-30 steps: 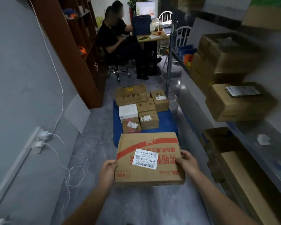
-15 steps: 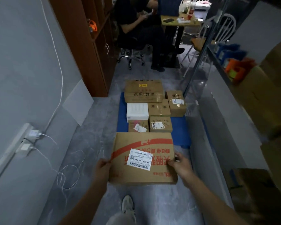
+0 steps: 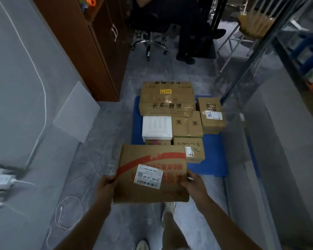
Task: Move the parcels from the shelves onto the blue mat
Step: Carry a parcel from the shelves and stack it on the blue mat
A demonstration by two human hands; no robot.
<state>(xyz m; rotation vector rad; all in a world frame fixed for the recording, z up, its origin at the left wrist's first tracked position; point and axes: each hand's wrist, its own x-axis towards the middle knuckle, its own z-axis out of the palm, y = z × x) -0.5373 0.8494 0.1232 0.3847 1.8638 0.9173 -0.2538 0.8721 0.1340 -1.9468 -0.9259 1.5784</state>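
Grips a flat cardboard parcel (image 3: 152, 156) by its two short sides, left hand (image 3: 106, 184) curled round the left edge with thumb on top, right hand (image 3: 194, 183) curled round the right edge, both forearms stretched forward. Holds it label-up above the floor (image 3: 105, 134), far edge overlapping the nearest of the boxes (image 3: 187, 127) lying packed together on the blue mat (image 3: 213, 159) beyond.

- a brown wooden cabinet (image 3: 90, 56) stands against the left wall.
- a swivel chair's chrome base (image 3: 150, 44) sits beyond it, with a seated person's dark shoe (image 3: 185, 59) beside it.
- a white panel (image 3: 76, 112) leans on the wall.
- a white cable (image 3: 69, 212) loops over the grey floor.
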